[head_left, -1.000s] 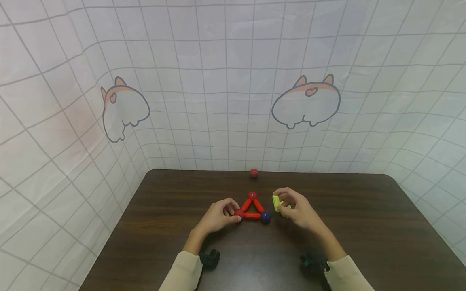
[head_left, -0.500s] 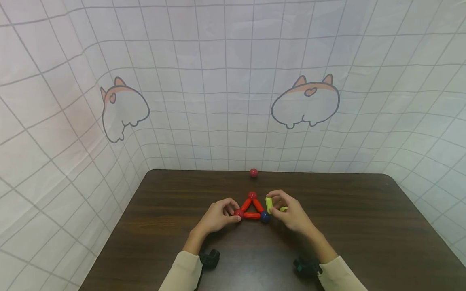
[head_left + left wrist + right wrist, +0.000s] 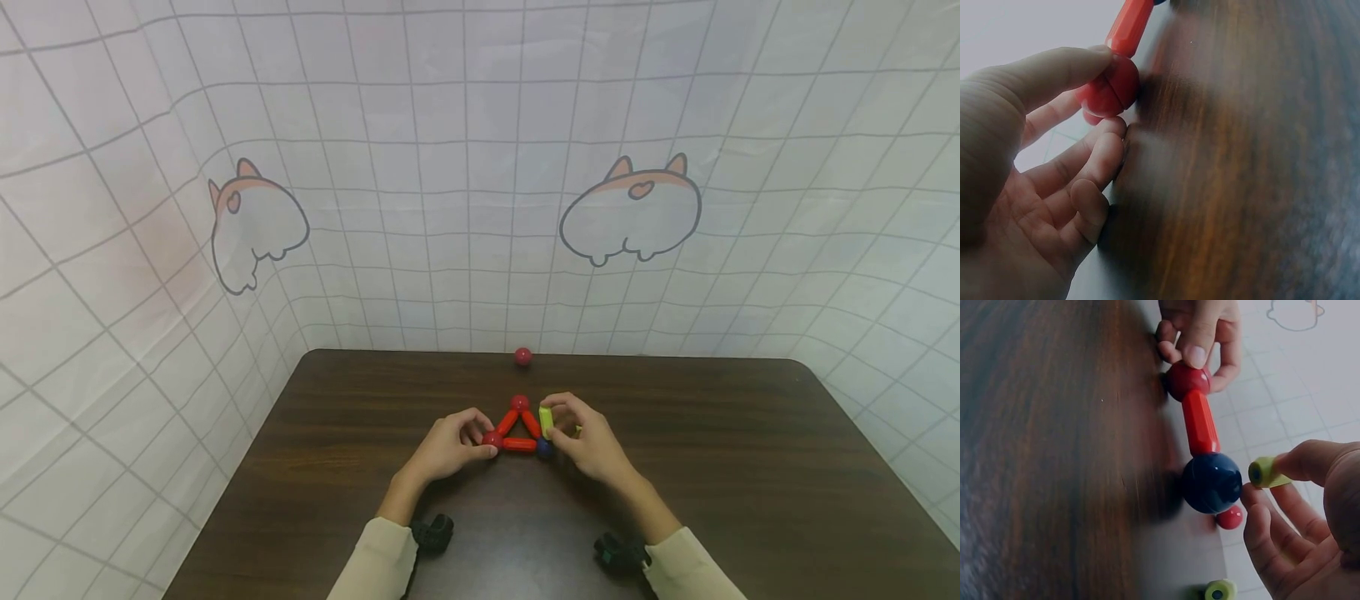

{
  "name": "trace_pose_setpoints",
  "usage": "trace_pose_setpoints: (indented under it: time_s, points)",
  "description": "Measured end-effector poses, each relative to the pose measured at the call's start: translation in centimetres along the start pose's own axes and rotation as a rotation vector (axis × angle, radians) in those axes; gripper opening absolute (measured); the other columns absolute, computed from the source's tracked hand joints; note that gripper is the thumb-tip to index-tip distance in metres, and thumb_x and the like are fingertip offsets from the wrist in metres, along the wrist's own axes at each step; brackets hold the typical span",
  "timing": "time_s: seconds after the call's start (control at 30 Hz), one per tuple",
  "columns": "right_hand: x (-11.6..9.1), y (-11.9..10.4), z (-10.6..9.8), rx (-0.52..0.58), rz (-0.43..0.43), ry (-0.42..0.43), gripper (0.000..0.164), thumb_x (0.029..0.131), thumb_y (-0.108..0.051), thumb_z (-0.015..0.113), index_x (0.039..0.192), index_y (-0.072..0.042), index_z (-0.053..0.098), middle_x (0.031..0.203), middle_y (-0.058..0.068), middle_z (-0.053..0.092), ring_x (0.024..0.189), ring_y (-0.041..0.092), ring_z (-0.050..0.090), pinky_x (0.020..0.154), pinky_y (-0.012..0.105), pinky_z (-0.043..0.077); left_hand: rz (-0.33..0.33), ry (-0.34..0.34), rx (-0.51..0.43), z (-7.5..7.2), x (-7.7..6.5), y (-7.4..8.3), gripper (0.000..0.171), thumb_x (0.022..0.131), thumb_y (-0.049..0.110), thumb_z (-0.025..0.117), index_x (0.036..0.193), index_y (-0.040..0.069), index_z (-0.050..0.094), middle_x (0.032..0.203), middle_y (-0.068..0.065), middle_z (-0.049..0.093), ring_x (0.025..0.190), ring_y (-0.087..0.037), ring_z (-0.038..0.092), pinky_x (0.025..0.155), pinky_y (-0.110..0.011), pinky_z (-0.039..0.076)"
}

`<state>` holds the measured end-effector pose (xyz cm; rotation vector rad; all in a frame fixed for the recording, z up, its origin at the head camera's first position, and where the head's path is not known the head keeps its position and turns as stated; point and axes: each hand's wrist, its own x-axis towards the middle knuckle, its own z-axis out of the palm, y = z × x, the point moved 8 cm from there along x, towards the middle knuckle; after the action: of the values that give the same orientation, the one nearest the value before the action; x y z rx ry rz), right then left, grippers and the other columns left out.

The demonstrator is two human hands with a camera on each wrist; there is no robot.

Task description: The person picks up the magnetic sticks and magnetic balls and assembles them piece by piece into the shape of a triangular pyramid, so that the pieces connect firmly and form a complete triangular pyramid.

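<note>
On the table lies a triangle of red rods (image 3: 520, 445) with balls at its corners. My left hand (image 3: 442, 452) pinches the red ball (image 3: 1116, 84) at the left corner between thumb and fingers. A blue ball (image 3: 1212, 483) forms the right corner, and another red ball (image 3: 520, 403) the far one. Between thumb and fingertips, my right hand (image 3: 596, 443) holds a yellow-green magnetic rod (image 3: 1265, 472) upright, its lower end close over the blue ball. Another yellow-green rod (image 3: 1220, 590) lies on the table, mostly hidden behind the right hand in the head view.
A loose red ball (image 3: 522, 357) sits at the table's far edge, beyond the triangle. Behind the dark wooden table (image 3: 360, 375) hangs a white gridded cloth (image 3: 450, 208). Dark wrist cameras are strapped on both wrists.
My right hand has moved left with the yellow-green rod, from beside the triangle to the blue ball. The second yellow-green rod stays on the table. My left hand keeps its pinch.
</note>
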<state>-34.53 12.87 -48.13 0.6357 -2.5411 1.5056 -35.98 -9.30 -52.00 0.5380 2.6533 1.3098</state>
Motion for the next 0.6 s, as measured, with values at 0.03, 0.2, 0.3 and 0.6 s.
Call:
trace_pose_setpoints:
  time_s: [0.03, 0.2, 0.3, 0.6]
  points:
    - [0.02, 0.00, 0.04, -0.003, -0.004, 0.005, 0.041, 0.088, 0.004, 0.072, 0.124, -0.013, 0.062, 0.107, 0.016, 0.072, 0.082, 0.015, 0.068, 0.064, 0.025, 0.051, -0.001, 0.000, 0.000, 0.00, 0.00, 0.00, 0.028, 0.087, 0.028, 0.084, 0.109, 0.023, 0.068, 0.089, 0.002, 0.063, 0.070, -0.013, 0.056, 0.062, -0.026, 0.047]
    - [0.15, -0.07, 0.24, -0.013, -0.034, 0.026, 0.042, 0.088, 0.005, 0.073, 0.124, -0.012, 0.063, 0.108, 0.017, 0.072, 0.083, 0.017, 0.069, 0.067, 0.026, 0.052, -0.006, -0.001, -0.002, 0.01, 0.05, -0.09, 0.027, 0.087, 0.028, 0.083, 0.108, 0.023, 0.068, 0.089, 0.002, 0.064, 0.071, -0.014, 0.056, 0.062, -0.026, 0.047]
    - [0.18, -0.19, 0.39, -0.028, -0.053, 0.031, 0.041, 0.087, 0.005, 0.073, 0.123, -0.012, 0.063, 0.108, 0.016, 0.072, 0.083, 0.019, 0.069, 0.069, 0.028, 0.053, 0.000, -0.001, -0.006, 0.00, 0.06, -0.06, 0.027, 0.087, 0.028, 0.083, 0.109, 0.022, 0.068, 0.089, 0.001, 0.064, 0.071, -0.015, 0.056, 0.062, -0.027, 0.047]
    - [0.23, -0.35, 0.75, -0.076, -0.082, 0.018, 0.040, 0.087, 0.005, 0.073, 0.122, -0.012, 0.063, 0.107, 0.012, 0.072, 0.085, 0.017, 0.067, 0.066, 0.026, 0.051, 0.009, 0.000, -0.023, -0.09, -0.08, 0.12, 0.027, 0.087, 0.027, 0.083, 0.108, 0.021, 0.069, 0.089, 0.000, 0.064, 0.070, -0.015, 0.056, 0.061, -0.027, 0.046]
